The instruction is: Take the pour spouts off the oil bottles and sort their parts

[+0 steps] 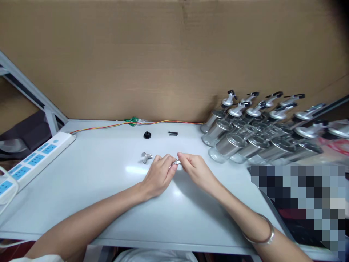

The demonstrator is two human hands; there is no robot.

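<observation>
Pinching together are the left hand [160,174] and right hand [196,169]. Near the left, at eleven o'clock, lies a silver spout [146,157]. The small shiny piece [177,162] they grip touches both, at the left hand's two o'clock, its long side seeming to run eight to two. Both hands slant inward, fingers bent.
</observation>
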